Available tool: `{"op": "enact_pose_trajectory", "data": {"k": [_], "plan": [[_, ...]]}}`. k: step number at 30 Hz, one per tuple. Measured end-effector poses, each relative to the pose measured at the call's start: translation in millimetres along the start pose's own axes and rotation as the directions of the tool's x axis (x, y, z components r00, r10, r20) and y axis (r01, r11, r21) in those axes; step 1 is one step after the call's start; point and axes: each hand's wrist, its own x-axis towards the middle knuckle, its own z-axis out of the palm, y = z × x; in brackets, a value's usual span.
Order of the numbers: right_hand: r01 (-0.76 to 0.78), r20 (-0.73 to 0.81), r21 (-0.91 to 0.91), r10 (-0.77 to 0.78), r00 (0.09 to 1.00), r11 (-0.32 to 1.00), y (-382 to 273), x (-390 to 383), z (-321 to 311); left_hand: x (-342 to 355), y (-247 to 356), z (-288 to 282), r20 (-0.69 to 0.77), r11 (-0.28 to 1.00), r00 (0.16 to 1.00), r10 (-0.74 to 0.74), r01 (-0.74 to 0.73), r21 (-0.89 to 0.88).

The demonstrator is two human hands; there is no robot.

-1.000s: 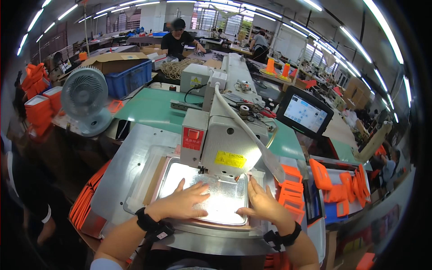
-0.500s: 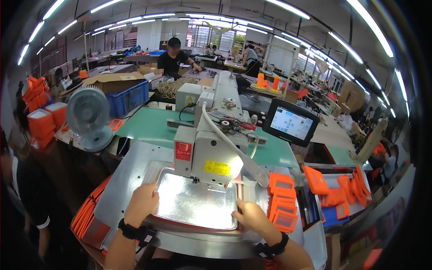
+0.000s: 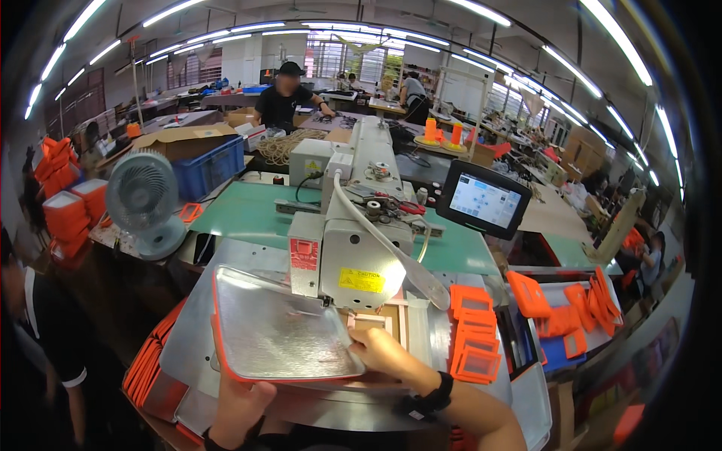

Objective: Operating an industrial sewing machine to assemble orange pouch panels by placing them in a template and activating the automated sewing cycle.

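A rectangular orange-edged panel (image 3: 282,331) with a shiny, see-through-looking face lies tilted to the left of the sewing machine's needle area. My left hand (image 3: 244,402) grips its near left corner from below, thumb at the edge. At the panel's right edge, my right hand (image 3: 380,352) is closed on the rim, fingers partly hidden. Above stands the industrial sewing machine (image 3: 353,252), its lamp lighting the work. Under the needle head, a tan template frame (image 3: 376,319) with pale strips shows beside the panel.
Several orange frames (image 3: 475,338) are stacked at right, and more orange pieces (image 3: 556,319) fill a tray beyond. Folded orange pieces (image 3: 150,353) stand in a box at left. A control screen (image 3: 483,199), a fan (image 3: 143,195) and a blue crate (image 3: 214,167) surround the table. A person (image 3: 286,98) works opposite.
The orange-edged panel has shifted left off the template under the needle and is tilted. My left hand has gone down below its near corner; my right hand has moved left with it.
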Motion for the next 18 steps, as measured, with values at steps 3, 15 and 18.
{"op": "enact_pose_trajectory", "data": {"k": [3,15,18], "plan": [[-0.124,0.185,0.175,0.091,0.978,0.977,-42,-5,6,-11,-15,8,-0.140,0.992,0.983,-0.119,0.123,0.022],[0.221,0.207,-0.076,-0.202,0.957,0.972,-72,-15,9,-80,-53,-113,-0.491,0.958,0.827,-0.273,0.282,-0.058],[0.233,0.316,0.065,-0.242,0.918,0.970,-80,-20,2,-55,-21,-81,-0.440,0.961,0.898,0.020,0.104,0.256]]}}
